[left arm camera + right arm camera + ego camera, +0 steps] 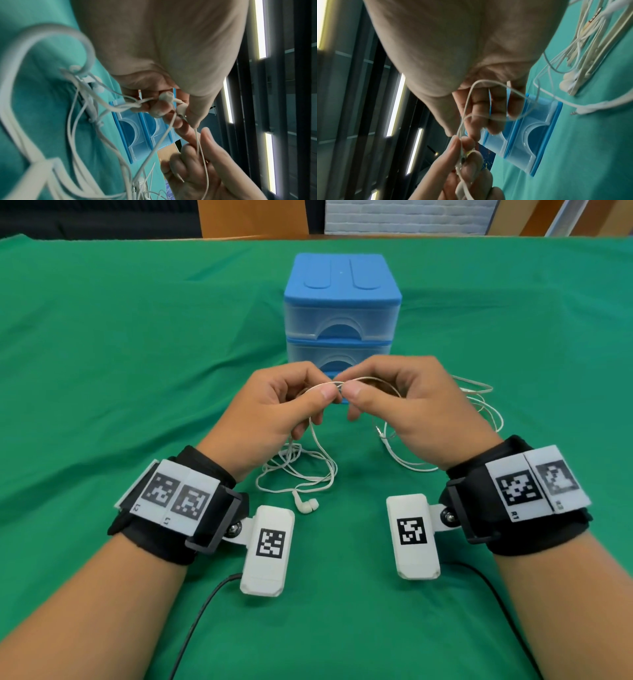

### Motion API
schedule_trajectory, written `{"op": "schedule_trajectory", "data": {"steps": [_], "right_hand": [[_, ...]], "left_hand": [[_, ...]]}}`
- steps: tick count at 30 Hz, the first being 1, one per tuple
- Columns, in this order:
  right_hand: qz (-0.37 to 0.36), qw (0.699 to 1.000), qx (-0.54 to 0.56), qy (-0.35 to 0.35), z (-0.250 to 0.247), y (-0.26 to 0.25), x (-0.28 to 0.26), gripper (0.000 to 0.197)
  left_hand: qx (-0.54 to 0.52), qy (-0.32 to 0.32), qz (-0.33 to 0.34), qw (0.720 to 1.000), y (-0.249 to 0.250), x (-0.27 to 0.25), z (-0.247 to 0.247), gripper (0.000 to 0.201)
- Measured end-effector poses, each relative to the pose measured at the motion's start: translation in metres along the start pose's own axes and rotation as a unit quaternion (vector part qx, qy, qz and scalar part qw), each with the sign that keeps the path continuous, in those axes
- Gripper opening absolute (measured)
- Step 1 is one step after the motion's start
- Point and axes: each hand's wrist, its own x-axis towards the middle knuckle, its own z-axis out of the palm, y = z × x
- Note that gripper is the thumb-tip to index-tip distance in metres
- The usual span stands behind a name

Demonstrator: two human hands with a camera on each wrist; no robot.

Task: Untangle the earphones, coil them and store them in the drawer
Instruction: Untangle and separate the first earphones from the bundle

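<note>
White earphones lie tangled on the green cloth, and part of their cable (317, 440) is lifted between my hands. My left hand (325, 396) pinches the cable with thumb and forefinger; in the left wrist view its curled fingers also hold two earbuds (169, 97). My right hand (356, 393) pinches the same strand right beside it, and a cable loop (488, 82) drapes over its fingers. Another pair of earbuds (307, 505) rests on the cloth near my left wrist. Behind my hands stands the blue drawer unit (342, 313), both drawers closed.
More white cable (479, 405) trails on the cloth to the right of my right hand, with a jack plug (574, 112) on the cloth. Black leads (198, 618) run from the wrist cameras towards me. A wooden chair back (253, 217) stands beyond the table.
</note>
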Motion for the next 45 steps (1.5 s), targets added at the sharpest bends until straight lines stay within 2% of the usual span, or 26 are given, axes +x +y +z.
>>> {"op": "schedule_trajectory", "data": {"steps": [7,11,14,17,21,23,27,30,33,35,37,39,42,45], "right_hand": [[-0.019,0.999,0.007,0.028,-0.001,-0.003,0.0,0.018],[-0.031,0.987,0.056,0.149,-0.003,0.0,0.006,0.021],[-0.017,0.96,0.149,0.236,-0.009,0.001,0.007,0.025],[-0.003,0.947,0.181,0.265,-0.014,0.001,0.006,0.026],[0.005,0.945,0.17,0.278,-0.021,0.001,0.006,0.028],[0.016,0.955,0.123,0.27,-0.026,0.003,0.006,0.028],[0.07,0.975,0.02,0.21,-0.032,0.013,0.006,0.023],[0.13,0.971,-0.046,0.195,-0.033,0.02,0.005,0.018],[0.15,0.955,-0.13,0.219,-0.038,0.025,0.003,0.015],[0.131,0.945,-0.151,0.257,-0.042,0.025,0.004,0.013],[0.082,0.947,-0.122,0.287,-0.041,0.022,0.006,0.015],[0.025,0.957,-0.076,0.28,-0.036,0.014,0.006,0.015],[-0.021,0.982,-0.024,0.187,-0.022,0.0,0.002,0.015],[0.017,0.998,0.021,0.047,-0.004,-0.006,-0.002,0.025]], "left_hand": [[0.004,0.009,-0.002,1.0,0.001,-0.001,0.001,0.015],[0.005,0.023,0.001,1.0,0.001,-0.001,0.001,0.013],[0.015,0.042,0.0,0.999,-0.001,-0.001,-0.002,0.018],[0.012,0.069,-0.004,0.998,-0.002,0.0,-0.002,0.017],[0.028,0.096,-0.013,0.995,-0.002,0.002,-0.003,0.016],[0.012,0.102,-0.009,0.995,-0.001,0.002,-0.003,0.016],[-0.064,0.113,-0.022,0.991,0.0,0.002,-0.004,0.019],[-0.102,0.147,-0.031,0.983,0.003,0.004,-0.007,0.028],[-0.149,0.156,-0.042,0.976,0.005,0.004,-0.01,0.046],[-0.172,0.149,-0.048,0.973,0.006,0.004,-0.011,0.055],[-0.177,0.136,-0.046,0.974,0.007,0.003,-0.011,0.056],[-0.178,0.115,-0.038,0.977,0.009,0.001,-0.009,0.052],[-0.166,0.076,-0.019,0.983,0.01,0.0,-0.006,0.045],[-0.158,0.034,0.003,0.987,0.01,-0.001,-0.004,0.041]]}}
